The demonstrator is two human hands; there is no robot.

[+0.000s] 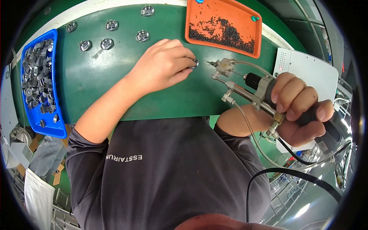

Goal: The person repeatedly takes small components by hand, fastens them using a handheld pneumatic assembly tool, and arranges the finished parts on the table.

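Green table [165, 102]; white-lettered shirt [184, 172]; right hand [298, 101] grips tool [252, 81].

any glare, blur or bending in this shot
Head view: pale glare patches on the green table; head view: the nose of the handheld tool looks blurred; head view: fisheye bending curves the table's far edge, with black corners.

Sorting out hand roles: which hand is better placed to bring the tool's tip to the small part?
Likely the right hand: it holds the handheld tool, whose blurred tip end faces the small part. The left hand is occupied, with that part at its fingertips.
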